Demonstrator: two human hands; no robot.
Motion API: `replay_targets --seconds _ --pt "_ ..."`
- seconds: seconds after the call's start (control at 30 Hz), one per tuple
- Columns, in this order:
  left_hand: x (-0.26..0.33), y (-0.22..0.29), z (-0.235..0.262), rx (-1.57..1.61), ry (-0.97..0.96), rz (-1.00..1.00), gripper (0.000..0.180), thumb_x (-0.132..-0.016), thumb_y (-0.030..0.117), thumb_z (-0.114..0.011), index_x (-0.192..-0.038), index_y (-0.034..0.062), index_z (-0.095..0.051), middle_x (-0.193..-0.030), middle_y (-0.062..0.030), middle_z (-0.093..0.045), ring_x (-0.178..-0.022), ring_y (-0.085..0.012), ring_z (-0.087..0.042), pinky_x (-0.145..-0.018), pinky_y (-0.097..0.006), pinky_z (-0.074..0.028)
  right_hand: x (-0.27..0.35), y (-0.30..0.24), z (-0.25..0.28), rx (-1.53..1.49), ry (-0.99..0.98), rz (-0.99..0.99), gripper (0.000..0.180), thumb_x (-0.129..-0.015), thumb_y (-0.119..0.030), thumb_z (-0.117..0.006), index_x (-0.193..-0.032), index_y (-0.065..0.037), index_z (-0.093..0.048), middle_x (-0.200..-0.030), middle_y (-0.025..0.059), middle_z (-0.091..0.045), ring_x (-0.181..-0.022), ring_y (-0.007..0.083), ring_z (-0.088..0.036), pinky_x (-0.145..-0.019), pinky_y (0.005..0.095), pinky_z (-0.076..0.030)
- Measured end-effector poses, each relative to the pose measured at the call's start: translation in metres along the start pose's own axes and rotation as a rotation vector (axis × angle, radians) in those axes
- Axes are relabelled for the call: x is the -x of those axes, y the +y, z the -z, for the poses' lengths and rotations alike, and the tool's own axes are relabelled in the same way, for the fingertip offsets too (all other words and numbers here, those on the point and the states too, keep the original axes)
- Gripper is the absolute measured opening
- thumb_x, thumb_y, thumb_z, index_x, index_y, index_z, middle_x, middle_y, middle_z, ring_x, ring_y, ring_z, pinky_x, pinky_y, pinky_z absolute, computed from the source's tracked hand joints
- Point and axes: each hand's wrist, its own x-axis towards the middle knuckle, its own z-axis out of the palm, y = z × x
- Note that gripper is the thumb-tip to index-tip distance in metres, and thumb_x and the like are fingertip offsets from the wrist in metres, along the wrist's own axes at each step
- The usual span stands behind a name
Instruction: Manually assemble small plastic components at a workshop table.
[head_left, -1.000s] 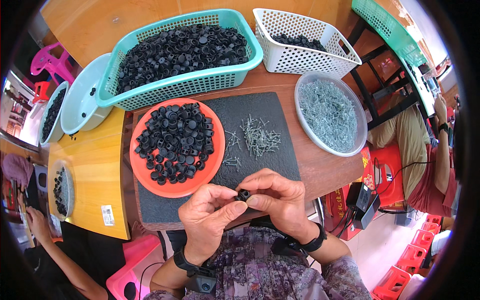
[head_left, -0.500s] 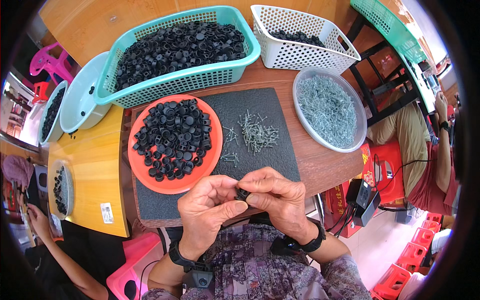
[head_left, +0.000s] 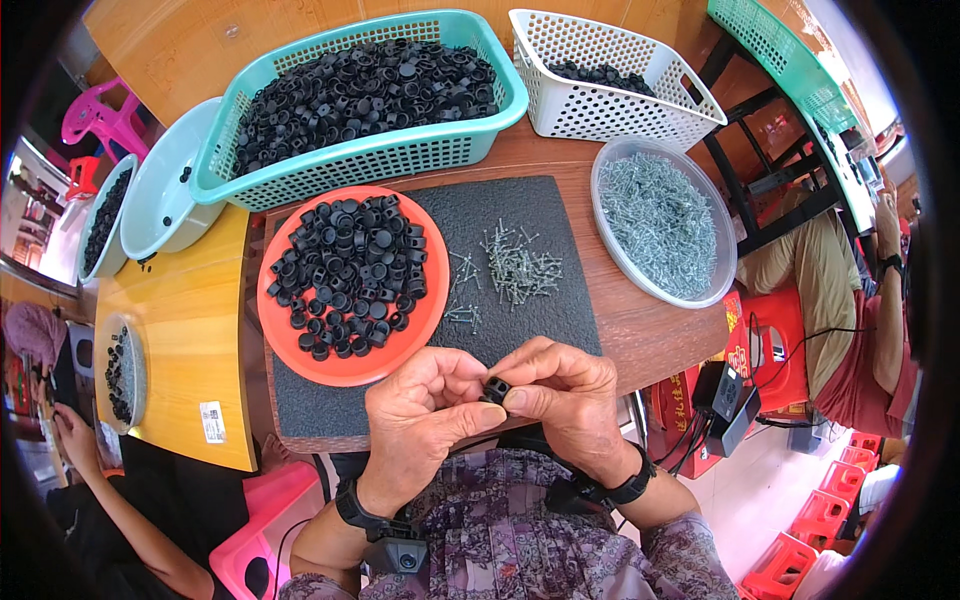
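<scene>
head view — black part between left hand, right hand

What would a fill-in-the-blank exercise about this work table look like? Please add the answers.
1. The small part at the fingertips of the left hand and right hand is ____ in colour.
2. In the picture, the loose screws on the dark mat lie to the ____ of the orange-red plate.
3. The perforated basket beside the large teal basket is ____.

Missing words: black; right; white.
</scene>
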Motion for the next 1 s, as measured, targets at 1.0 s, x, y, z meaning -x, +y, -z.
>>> replay_targets --seconds 1.0 --pt "-0.0053 -0.0052 0.0095 -0.387 -0.099 -0.158 0.034 -0.071 0.011 -0.077 -0.102 0.003 -0.065 -0.076 -0.0001 -0.061 -0.067 -0.0052 -0.054 -0.06 -0.02 -0.045 -0.0041 0.0063 0.0024 -0.237 0.006 -0.11 0.016 -0.075 0.012 -0.064 -0.088 0.002 -0.066 -0.086 0.009 -0.061 -0.079 0.014 -0.059 -0.074 0.0254 -0.05"
